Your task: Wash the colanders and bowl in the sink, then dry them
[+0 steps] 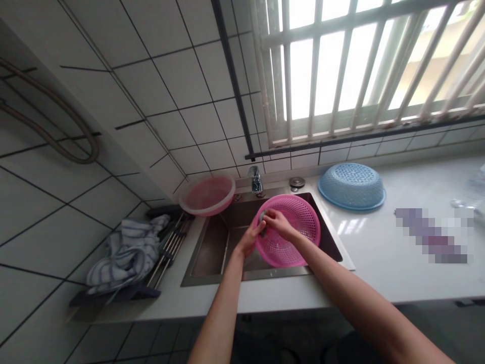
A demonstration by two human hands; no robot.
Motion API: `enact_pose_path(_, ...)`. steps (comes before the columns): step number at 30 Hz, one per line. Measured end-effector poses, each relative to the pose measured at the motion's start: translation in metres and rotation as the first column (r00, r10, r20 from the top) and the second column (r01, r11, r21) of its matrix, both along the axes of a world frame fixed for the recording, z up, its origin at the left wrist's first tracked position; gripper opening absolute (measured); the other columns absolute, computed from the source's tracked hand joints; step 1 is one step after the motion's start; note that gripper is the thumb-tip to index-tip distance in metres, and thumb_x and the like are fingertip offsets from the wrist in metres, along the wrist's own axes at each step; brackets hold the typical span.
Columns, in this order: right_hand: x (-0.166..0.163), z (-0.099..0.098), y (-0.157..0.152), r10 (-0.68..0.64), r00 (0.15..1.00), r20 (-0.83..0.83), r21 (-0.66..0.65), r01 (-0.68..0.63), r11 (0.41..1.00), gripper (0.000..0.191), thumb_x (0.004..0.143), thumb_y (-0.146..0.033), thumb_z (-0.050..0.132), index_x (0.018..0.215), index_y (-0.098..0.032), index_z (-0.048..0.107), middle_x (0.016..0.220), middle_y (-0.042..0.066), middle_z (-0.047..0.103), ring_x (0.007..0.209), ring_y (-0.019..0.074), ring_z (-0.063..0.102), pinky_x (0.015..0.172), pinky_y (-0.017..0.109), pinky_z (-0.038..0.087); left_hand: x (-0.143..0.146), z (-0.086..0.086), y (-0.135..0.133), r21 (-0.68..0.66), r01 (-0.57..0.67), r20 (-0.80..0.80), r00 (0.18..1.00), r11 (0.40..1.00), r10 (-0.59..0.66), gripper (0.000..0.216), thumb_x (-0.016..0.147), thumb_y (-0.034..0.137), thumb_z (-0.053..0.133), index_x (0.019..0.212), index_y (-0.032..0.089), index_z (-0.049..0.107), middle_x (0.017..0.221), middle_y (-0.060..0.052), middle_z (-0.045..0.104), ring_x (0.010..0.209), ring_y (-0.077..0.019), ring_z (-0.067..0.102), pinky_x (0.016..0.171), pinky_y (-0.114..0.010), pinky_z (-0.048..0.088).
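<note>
A pink plastic colander sits tilted in the right part of the steel sink. At its left rim my left hand is closed, thumb toward the inside and fingers partly hidden behind the edge. My right hand reaches over the colander to the same spot, its fingers pinched on a small grey-green wad. The wad lies between the two hands by the rim; its exact kind is too small to make out.
Behind the sink stands a chrome faucet, with a metal drain strainer beside it. A pink basin rests at the back left. Rightward lies an upturned blue basket. On the left, a striped towel covers a rack.
</note>
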State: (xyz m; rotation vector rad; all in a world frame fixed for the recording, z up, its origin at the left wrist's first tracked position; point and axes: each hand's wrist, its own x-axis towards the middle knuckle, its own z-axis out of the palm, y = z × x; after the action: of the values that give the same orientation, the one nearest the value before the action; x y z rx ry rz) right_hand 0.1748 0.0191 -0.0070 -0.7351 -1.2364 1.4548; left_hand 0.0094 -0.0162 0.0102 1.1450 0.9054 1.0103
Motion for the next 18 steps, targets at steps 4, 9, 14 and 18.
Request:
enact_pose_path(4,0.015,0.002,0.014,-0.362,0.923,-0.132,-0.130,0.346,0.929,0.039,0.078,-0.054,0.077,0.095,-0.023,0.062,0.090,0.002,0.067,0.080,0.0181,0.060,0.074,0.029,0.051,0.007,0.005,-0.003,0.108,0.082,-0.050,0.996,0.991,-0.077,0.083,0.085,0.052,0.088,0.158,0.028,0.056,0.167,-0.012,0.053,0.158,-0.0360,0.044,0.133,-0.054,0.030)
enact_pose_path(9,-0.001,0.000,-0.007,0.013,0.998,0.069,0.025,-0.015,1.000,0.024,0.081,-0.042,0.072,0.088,-0.023,0.061,0.084,-0.001,0.063,0.074,0.0156,0.054,0.068,0.027,0.046,0.003,-0.001,0.000,0.089,0.017,-0.038,0.999,0.996,-0.014,0.086,0.081,0.060,0.089,0.154,0.026,0.060,0.162,-0.014,0.059,0.153,-0.0392,0.050,0.131,-0.057,0.032)
enact_pose_path(14,-0.016,-0.008,-0.013,0.089,0.980,0.176,0.126,-0.112,0.986,0.013,0.082,-0.033,0.064,0.088,-0.022,0.060,0.081,-0.001,0.062,0.072,0.0165,0.055,0.067,0.028,0.046,-0.004,-0.005,0.003,0.073,-0.024,-0.039,0.999,0.997,0.026,0.086,0.078,0.056,0.091,0.152,0.024,0.061,0.156,-0.015,0.063,0.150,-0.0409,0.053,0.129,-0.059,0.034)
enact_pose_path(18,0.010,-0.005,0.010,-0.331,0.879,0.342,0.279,0.241,0.929,0.012,0.087,-0.031,0.062,0.093,-0.022,0.066,0.096,0.005,0.072,0.086,0.0221,0.063,0.083,0.034,0.052,0.001,-0.003,0.004,0.180,0.019,-0.106,0.994,0.984,0.000,0.078,0.082,0.044,0.089,0.152,0.026,0.061,0.162,-0.012,0.058,0.154,-0.0368,0.048,0.132,-0.055,0.030)
